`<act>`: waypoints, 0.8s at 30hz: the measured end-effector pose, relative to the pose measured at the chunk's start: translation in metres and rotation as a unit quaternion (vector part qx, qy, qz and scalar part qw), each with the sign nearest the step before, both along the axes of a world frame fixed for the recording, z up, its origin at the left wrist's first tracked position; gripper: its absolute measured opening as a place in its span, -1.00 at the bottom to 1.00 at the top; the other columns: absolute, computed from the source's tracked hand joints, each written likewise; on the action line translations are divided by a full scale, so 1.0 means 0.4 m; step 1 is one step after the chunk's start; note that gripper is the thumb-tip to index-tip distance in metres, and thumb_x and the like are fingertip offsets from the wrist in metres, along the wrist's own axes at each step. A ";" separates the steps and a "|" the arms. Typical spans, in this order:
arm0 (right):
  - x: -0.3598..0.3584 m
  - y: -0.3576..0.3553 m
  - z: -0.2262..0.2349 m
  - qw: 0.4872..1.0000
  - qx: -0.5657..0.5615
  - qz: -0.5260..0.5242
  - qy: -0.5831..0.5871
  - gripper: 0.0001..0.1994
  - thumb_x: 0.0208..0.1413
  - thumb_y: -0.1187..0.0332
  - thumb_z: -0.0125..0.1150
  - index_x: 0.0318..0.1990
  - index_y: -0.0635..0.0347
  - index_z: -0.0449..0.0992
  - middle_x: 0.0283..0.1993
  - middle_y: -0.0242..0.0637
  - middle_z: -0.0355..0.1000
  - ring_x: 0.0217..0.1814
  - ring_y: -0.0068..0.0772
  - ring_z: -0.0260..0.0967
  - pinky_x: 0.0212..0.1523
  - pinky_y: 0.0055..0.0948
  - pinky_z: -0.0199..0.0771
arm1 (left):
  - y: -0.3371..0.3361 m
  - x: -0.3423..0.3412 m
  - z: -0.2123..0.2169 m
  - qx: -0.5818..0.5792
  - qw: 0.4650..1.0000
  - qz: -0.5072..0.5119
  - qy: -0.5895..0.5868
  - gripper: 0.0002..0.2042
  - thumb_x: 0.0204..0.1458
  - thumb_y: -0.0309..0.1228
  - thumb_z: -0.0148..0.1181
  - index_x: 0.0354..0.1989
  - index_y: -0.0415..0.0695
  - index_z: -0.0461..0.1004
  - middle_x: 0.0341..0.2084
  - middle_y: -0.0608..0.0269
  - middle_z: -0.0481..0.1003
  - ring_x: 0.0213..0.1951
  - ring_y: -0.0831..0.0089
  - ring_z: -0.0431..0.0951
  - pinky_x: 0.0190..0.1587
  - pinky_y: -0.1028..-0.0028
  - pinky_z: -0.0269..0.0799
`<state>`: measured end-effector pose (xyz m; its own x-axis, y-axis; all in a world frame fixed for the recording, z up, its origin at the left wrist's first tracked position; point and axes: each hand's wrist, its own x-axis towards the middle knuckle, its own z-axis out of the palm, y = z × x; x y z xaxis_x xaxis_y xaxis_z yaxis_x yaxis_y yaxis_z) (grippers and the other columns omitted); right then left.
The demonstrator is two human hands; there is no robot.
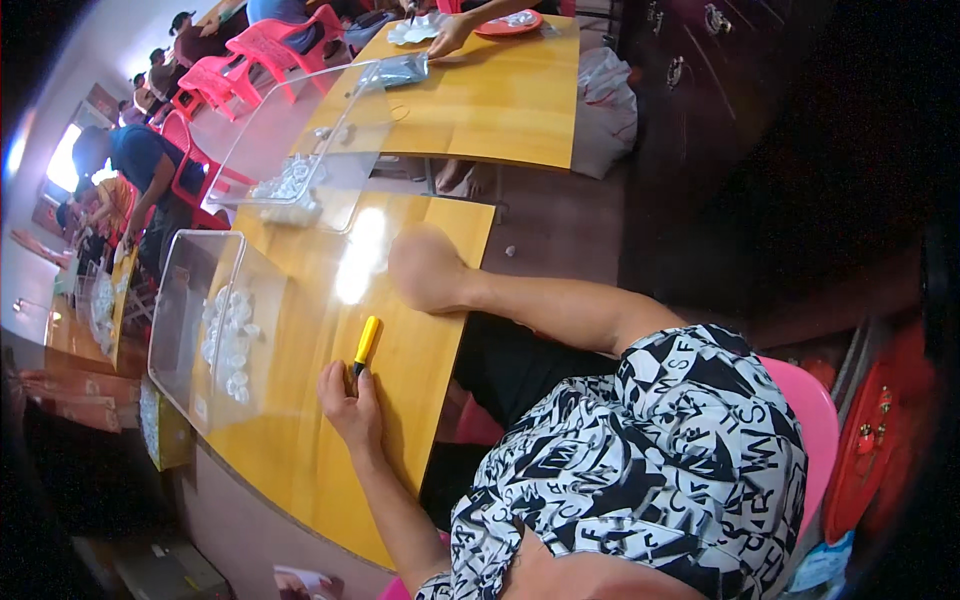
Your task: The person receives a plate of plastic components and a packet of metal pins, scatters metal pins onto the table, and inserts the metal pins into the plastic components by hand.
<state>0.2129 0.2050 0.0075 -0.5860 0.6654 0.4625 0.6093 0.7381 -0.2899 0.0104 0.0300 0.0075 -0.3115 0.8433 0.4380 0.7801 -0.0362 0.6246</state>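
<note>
My left hand [350,408] rests low over the yellow-brown table [330,490], its thumb and fingers closed round the black lower end of a small tool with a yellow handle [368,338]. The handle points up and away from the fingers; the tool's working end is hidden in the hand. Farther along the table edge, my right hand [430,268] is smeared, so its fingers and anything in them cannot be made out. Beyond my left hand, a clear plastic box [165,300] holds several small white pieces [230,335].
Another clear box [340,205] with white pieces [285,185] stands at the table's far end. Across a gap, a second table [490,110] bears a silvery packet [395,70], a red plate [508,24] and a co-worker's hand [455,35]. Pink chairs [215,85] and people are behind.
</note>
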 end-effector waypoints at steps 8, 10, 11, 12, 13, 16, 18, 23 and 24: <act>0.008 -0.001 0.015 1.000 -0.015 0.002 -0.016 -0.66 -0.01 0.25 0.16 -0.10 0.26 0.44 0.02 -0.08 0.27 0.13 -0.10 0.17 0.19 -0.10 0.09 | 0.005 0.012 0.007 0.003 0.999 0.008 -0.046 -0.69 -0.10 -0.55 0.29 -0.15 -0.36 0.43 -0.09 -0.04 0.43 -0.03 0.12 0.43 0.03 0.31 0.34; 0.008 -0.001 0.013 1.000 -0.013 0.004 -0.015 -0.65 -0.02 0.25 0.17 -0.09 0.25 0.44 0.02 -0.08 0.27 0.13 -0.11 0.17 0.19 -0.10 0.08 | 0.004 0.011 0.006 0.014 0.999 0.002 -0.034 -0.70 -0.10 -0.56 0.29 -0.17 -0.37 0.44 -0.11 -0.05 0.44 -0.04 0.11 0.43 0.03 0.31 0.34; 0.008 -0.001 0.013 1.000 -0.013 0.005 -0.016 -0.65 -0.02 0.25 0.17 -0.09 0.25 0.44 0.02 -0.08 0.27 0.13 -0.11 0.17 0.19 -0.10 0.08 | 0.004 0.010 0.004 0.014 0.999 0.002 -0.035 -0.70 -0.10 -0.56 0.29 -0.17 -0.37 0.44 -0.11 -0.05 0.44 -0.04 0.11 0.43 0.03 0.31 0.34; 0.007 -0.001 0.014 1.000 -0.013 0.004 -0.015 -0.64 -0.02 0.25 0.18 -0.08 0.26 0.44 0.03 -0.08 0.26 0.14 -0.11 0.17 0.19 -0.11 0.08 | 0.004 0.010 -0.001 0.017 0.999 0.004 -0.041 -0.70 -0.10 -0.56 0.28 -0.17 -0.37 0.44 -0.11 -0.05 0.44 -0.04 0.10 0.43 0.03 0.31 0.35; 0.008 -0.002 0.014 1.000 -0.013 0.004 -0.014 -0.64 -0.02 0.25 0.18 -0.08 0.26 0.44 0.03 -0.08 0.26 0.14 -0.11 0.17 0.19 -0.11 0.08 | 0.003 0.009 -0.003 0.021 0.999 0.006 -0.047 -0.71 -0.10 -0.56 0.28 -0.18 -0.37 0.44 -0.12 -0.06 0.44 -0.04 0.10 0.43 0.02 0.31 0.35; 0.008 -0.005 0.026 0.999 -0.034 0.005 -0.029 -0.64 -0.02 0.25 0.18 -0.08 0.26 0.45 0.04 -0.08 0.26 0.14 -0.11 0.17 0.19 -0.12 0.09 | 0.001 0.001 0.002 0.005 1.000 -0.007 -0.009 -0.74 -0.05 -0.56 0.23 -0.16 -0.36 0.44 -0.08 -0.03 0.41 -0.05 0.21 0.45 0.00 0.40 0.37; 0.008 -0.003 0.025 0.999 -0.026 0.002 -0.026 -0.64 -0.02 0.25 0.18 -0.09 0.26 0.45 0.04 -0.08 0.26 0.13 -0.11 0.17 0.18 -0.12 0.09 | 0.003 0.003 0.009 0.009 1.000 -0.008 -0.002 -0.74 -0.05 -0.56 0.24 -0.16 -0.36 0.44 -0.08 -0.03 0.42 -0.05 0.20 0.45 -0.01 0.40 0.37; 0.002 0.000 0.013 1.000 -0.004 -0.001 -0.019 -0.65 -0.03 0.25 0.18 -0.10 0.26 0.46 0.02 -0.09 0.28 0.11 -0.11 0.19 0.17 -0.12 0.11 | 0.004 -0.002 -0.001 0.011 1.000 -0.005 0.003 -0.74 -0.05 -0.55 0.24 -0.17 -0.36 0.45 -0.07 -0.03 0.41 -0.05 0.20 0.45 -0.01 0.39 0.38; 0.002 0.000 0.013 1.000 -0.001 0.000 -0.016 -0.65 -0.02 0.25 0.17 -0.10 0.26 0.46 0.02 -0.09 0.28 0.11 -0.11 0.19 0.17 -0.12 0.11 | 0.003 -0.003 -0.001 0.013 1.000 -0.005 0.003 -0.74 -0.05 -0.55 0.24 -0.17 -0.36 0.45 -0.07 -0.02 0.41 -0.05 0.20 0.45 -0.01 0.39 0.38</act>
<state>0.2137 0.2051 0.0127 -0.6009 0.6660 0.4419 0.6181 0.7378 -0.2713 0.0092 0.0311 0.0069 -0.2996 0.8348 0.4620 0.7835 -0.0611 0.6184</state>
